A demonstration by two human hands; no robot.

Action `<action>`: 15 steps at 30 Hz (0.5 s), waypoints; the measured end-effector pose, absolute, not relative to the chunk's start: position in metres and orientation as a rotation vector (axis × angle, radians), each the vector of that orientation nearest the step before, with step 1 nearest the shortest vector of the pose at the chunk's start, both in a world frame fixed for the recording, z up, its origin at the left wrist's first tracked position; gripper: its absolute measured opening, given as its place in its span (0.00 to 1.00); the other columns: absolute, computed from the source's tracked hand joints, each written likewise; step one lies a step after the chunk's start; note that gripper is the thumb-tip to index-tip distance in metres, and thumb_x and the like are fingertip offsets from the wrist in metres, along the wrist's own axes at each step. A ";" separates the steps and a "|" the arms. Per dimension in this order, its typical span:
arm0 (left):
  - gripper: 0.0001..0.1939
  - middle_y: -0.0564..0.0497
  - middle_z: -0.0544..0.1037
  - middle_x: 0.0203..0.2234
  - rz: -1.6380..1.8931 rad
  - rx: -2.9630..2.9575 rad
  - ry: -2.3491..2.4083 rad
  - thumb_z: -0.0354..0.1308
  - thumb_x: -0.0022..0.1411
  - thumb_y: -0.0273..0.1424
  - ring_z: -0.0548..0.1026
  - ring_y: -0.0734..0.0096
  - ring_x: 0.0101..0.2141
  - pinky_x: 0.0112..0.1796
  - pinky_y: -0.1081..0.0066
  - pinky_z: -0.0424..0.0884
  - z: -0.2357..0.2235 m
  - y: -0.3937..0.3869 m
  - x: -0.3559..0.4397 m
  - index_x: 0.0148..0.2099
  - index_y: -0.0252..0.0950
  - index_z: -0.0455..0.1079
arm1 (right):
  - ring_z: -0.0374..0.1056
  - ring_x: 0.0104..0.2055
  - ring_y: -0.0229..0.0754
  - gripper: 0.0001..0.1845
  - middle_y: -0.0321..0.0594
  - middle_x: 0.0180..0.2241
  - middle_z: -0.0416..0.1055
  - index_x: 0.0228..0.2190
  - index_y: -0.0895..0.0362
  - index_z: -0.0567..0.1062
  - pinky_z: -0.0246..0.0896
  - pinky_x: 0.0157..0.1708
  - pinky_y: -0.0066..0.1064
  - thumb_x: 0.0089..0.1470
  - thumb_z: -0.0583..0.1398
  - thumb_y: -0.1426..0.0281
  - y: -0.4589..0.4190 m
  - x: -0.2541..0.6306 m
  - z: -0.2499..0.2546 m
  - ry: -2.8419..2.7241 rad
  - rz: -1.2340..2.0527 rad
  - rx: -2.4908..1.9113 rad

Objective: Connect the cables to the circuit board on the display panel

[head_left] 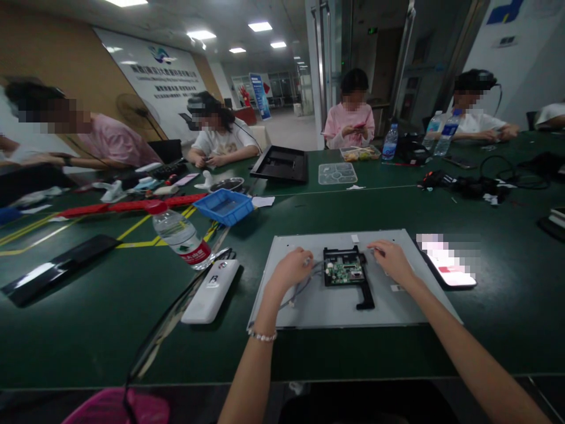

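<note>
A grey flat panel (344, 315) lies on the green table in front of me. On its middle sits a green circuit board (344, 272) in a black plastic bracket (365, 294). My left hand (292, 266) is over the panel left of the board, fingers curled in beside thin grey cables (302, 288); whatever is between the fingers is hidden. To the board's right, my right hand (391, 259) has its thumb and fingertips pinched together near the bracket's upper corner. Anything in that pinch is too small to make out.
A white power bank (212, 291) and a water bottle (180, 235) stand left of the panel, a lit phone (448, 265) right. Farther back are a blue tray (225, 206), a black casing (281, 164) and a clear plastic lid (338, 174). Several people sit around the table.
</note>
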State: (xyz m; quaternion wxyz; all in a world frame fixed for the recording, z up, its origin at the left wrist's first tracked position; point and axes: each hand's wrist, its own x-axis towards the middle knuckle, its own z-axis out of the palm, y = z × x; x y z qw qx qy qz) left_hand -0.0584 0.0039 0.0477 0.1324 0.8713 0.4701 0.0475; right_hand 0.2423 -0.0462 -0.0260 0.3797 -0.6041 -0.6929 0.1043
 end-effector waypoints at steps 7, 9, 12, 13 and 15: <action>0.15 0.46 0.70 0.41 0.068 2.594 1.440 0.53 0.57 0.29 0.72 0.62 0.42 0.43 0.68 0.66 0.052 -0.033 -0.054 0.48 0.37 0.67 | 0.69 0.43 0.44 0.16 0.43 0.39 0.75 0.36 0.56 0.76 0.61 0.46 0.37 0.52 0.50 0.76 -0.049 0.244 -0.025 -1.768 0.292 -1.520; 0.16 0.47 0.70 0.41 0.148 2.577 1.452 0.52 0.56 0.24 0.71 0.64 0.42 0.43 0.69 0.66 0.046 -0.036 -0.054 0.48 0.38 0.67 | 0.69 0.43 0.45 0.16 0.43 0.39 0.74 0.37 0.56 0.76 0.61 0.46 0.38 0.52 0.50 0.76 -0.050 0.245 -0.022 -1.766 0.305 -1.505; 0.16 0.47 0.70 0.40 0.235 2.542 1.474 0.50 0.56 0.22 0.71 0.65 0.43 0.43 0.69 0.66 0.040 -0.036 -0.053 0.46 0.38 0.67 | 0.69 0.44 0.45 0.16 0.43 0.40 0.74 0.37 0.55 0.76 0.62 0.47 0.40 0.53 0.50 0.75 -0.051 0.247 -0.011 -1.730 0.298 -1.504; 0.15 0.47 0.70 0.39 0.246 2.536 1.481 0.49 0.56 0.21 0.71 0.64 0.43 0.43 0.69 0.66 0.040 -0.035 -0.052 0.45 0.38 0.67 | 0.69 0.44 0.45 0.15 0.43 0.40 0.74 0.36 0.55 0.76 0.62 0.47 0.41 0.53 0.50 0.74 -0.053 0.247 -0.005 -1.720 0.295 -1.501; 0.15 0.47 0.70 0.40 0.241 2.535 1.492 0.49 0.56 0.21 0.71 0.64 0.43 0.44 0.68 0.66 0.040 -0.035 -0.050 0.45 0.38 0.67 | 0.69 0.44 0.46 0.15 0.44 0.41 0.74 0.37 0.55 0.76 0.62 0.48 0.42 0.54 0.51 0.73 -0.062 0.245 0.006 -1.716 0.297 -1.479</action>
